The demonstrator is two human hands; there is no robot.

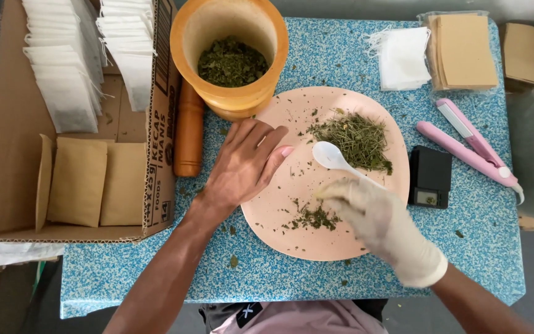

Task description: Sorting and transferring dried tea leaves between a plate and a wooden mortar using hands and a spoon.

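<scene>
A pale pink plate lies in the middle of the blue speckled table, with a heap of dried green herbs at its far side and a smaller scatter near the front. My bare left hand rests flat on the plate's left rim, fingers together, holding nothing. My right hand, in a white glove, is blurred over the plate's front right and grips the handle of a white plastic spoon, whose bowl lies empty on the plate.
A wooden mortar holding crushed herbs stands behind the plate, its pestle lying to its left. A cardboard box with white filter bags and tan envelopes lies at the left. A small black scale, pink sealer, more bags sit right.
</scene>
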